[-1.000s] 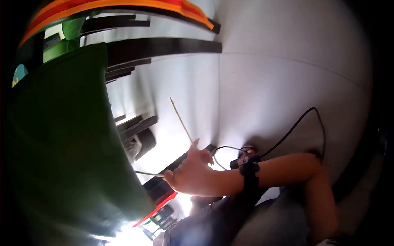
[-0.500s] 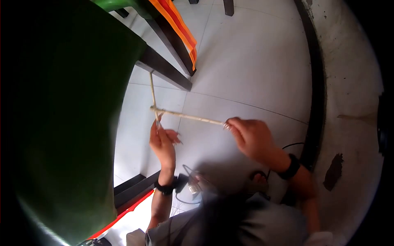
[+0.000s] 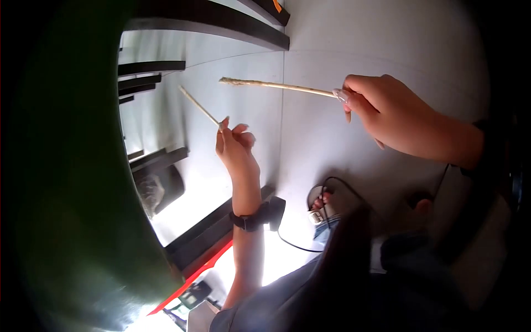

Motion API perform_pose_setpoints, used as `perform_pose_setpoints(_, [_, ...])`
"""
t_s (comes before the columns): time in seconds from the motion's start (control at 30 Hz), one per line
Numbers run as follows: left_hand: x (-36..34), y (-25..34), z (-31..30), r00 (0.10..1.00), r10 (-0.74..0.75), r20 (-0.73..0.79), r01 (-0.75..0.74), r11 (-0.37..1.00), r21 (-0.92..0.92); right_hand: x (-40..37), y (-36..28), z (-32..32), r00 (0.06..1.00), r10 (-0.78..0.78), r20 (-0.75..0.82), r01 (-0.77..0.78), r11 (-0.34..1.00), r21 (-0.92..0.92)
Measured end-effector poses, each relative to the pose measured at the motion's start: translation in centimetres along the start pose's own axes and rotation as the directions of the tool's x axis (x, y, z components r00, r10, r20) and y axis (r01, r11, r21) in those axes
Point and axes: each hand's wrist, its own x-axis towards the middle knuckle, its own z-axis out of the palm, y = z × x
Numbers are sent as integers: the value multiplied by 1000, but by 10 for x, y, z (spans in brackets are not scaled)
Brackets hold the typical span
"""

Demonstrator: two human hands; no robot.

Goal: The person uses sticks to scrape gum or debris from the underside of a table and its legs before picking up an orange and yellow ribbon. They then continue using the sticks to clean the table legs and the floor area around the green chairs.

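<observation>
My left hand (image 3: 238,152) pinches the lower end of a short thin pale stick (image 3: 199,105) between thumb and fingertips; the stick slants up to the left. Higher up on the right, my right hand (image 3: 392,113) is closed on the end of a longer thin pale stick (image 3: 282,86). This one lies almost level and points left, with a thicker, rough, wrapped-looking tip (image 3: 231,81). A gap separates the two sticks. Both are held in the air above the floor.
A dark green surface (image 3: 66,166) fills the left side. Dark furniture legs (image 3: 221,25) stand on the pale tiled floor (image 3: 332,50). Below are a black cable (image 3: 298,247), a foot (image 3: 321,202) and a red edge (image 3: 204,271). A black strap (image 3: 249,221) circles my left wrist.
The two sticks crossed and appeared to touch before; now they are apart. My right hand has moved up and right with its stick. The view has shifted too.
</observation>
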Motion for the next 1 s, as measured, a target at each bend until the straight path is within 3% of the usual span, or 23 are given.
perform_pose_setpoints(0.03, [10,3,-1,999,-11,-53,10,999,-34,1,16,6,994,-87,-62,89,996,33])
perform_pose_setpoints(0.13, [35,2,-1,997,-16,-72,8,994,-113,-3,49,22,991,129,47,-136,961,241])
perform_pose_setpoints(0.23, [51,2,8,999,-30,-39,24,990,-142,1,65,40,991,119,55,-131,931,341])
perform_pose_setpoints(0.33, [54,10,27,998,20,-65,-25,997,-78,12,77,58,999,23,-39,-4,898,439])
perform_pose_setpoints(0.4, [72,18,28,993,67,-93,-74,995,-69,12,72,53,995,78,55,-95,862,497])
perform_pose_setpoints(0.47, [105,36,19,982,132,-136,-144,986,-82,11,75,50,995,96,5,-85,847,524])
perform_pose_setpoints(0.53, [133,68,5,981,182,-69,-185,981,-52,5,82,43,994,105,-28,-74,845,529])
perform_pose_setpoints(0.6, [104,88,44,884,417,-212,-406,909,94,-2,86,32,990,128,-61,-76,842,535])
perform_pose_setpoints(0.67, [116,98,39,907,420,16,-420,907,-37,-8,86,16,985,172,-29,-135,855,501])
perform_pose_setpoints(0.73, [90,89,59,947,315,-61,-317,948,-23,-13,82,-3,980,195,-33,-164,893,419])
perform_pose_setpoints(0.77, [77,74,63,947,319,36,-311,939,-148,-16,80,-15,976,216,-31,-191,914,358])
perform_pose_setpoints(0.83, [46,50,76,923,332,194,-327,943,-59,-25,71,-41,969,239,-61,-221,950,223])
perform_pose_setpoints(0.93, [8,29,94,925,258,280,-279,959,38,-40,43,-83,938,323,-125,-312,945,101])
perform_pose_setpoints(1.0, [-6,20,98,924,234,301,-244,970,-6,-46,23,-114,905,387,-175,-387,921,34])
